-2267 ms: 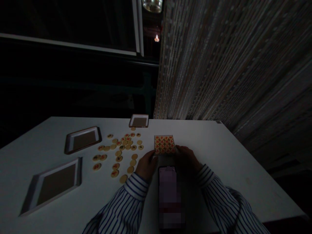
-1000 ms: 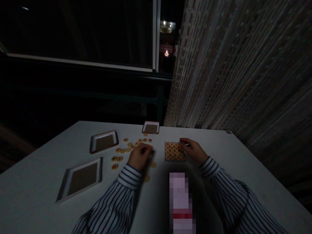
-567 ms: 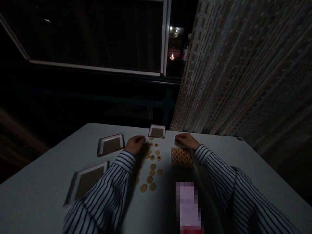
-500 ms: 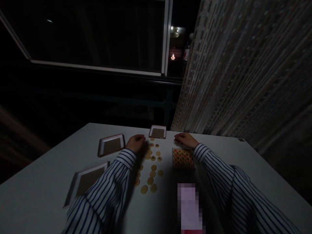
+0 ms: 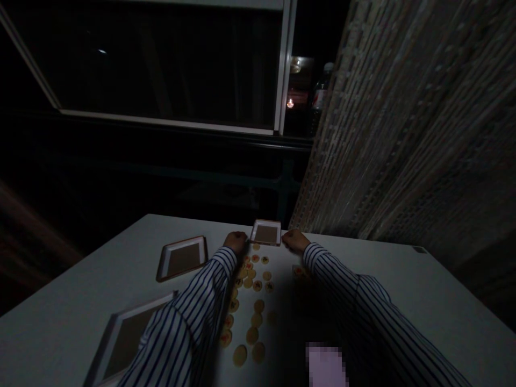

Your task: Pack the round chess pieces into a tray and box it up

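Shallow rectangular box tray [image 5: 266, 233], open side up, near the white table's [image 5: 423, 301] far edge, lying between left hand [image 5: 237, 242] and marginally nearer right hand [image 5: 295, 241], long axis unclear; both hands' fingers curled, whether pinching its rim cannot be told

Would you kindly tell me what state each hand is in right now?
Left hand: just left of the far tray; open or closed cannot be told.
Right hand: by the far tray's right edge; open or closed cannot be told.
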Demonstrator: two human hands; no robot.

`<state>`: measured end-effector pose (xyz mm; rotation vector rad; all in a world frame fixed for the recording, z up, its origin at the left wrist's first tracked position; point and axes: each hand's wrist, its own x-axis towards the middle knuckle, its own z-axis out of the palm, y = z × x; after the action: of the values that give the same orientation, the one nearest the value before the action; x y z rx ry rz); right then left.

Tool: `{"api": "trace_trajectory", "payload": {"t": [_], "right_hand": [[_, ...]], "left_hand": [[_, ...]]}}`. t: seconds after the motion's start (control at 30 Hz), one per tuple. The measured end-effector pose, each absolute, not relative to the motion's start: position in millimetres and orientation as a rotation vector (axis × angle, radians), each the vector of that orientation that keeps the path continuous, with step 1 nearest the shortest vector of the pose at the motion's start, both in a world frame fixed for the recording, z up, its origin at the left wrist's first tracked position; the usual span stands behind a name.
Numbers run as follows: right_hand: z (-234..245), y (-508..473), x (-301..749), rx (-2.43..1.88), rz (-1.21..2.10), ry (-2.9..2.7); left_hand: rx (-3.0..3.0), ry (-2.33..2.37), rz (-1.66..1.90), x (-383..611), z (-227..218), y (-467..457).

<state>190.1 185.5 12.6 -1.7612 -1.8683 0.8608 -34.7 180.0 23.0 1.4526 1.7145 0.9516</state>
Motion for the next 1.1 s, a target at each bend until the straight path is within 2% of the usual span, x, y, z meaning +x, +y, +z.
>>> {"api": "trace_trajectory", "payload": {"t": [0.47, 1.1], "right_hand": [[17, 200, 176, -1.923, 0.721, -1.982], [52, 155, 179, -1.638, 0.869, -1.758]], "left_hand": [[1.499, 1.597, 0.901, -20, -5, 202], [1.347, 1.535, 1.28, -22, 42, 152]]}}
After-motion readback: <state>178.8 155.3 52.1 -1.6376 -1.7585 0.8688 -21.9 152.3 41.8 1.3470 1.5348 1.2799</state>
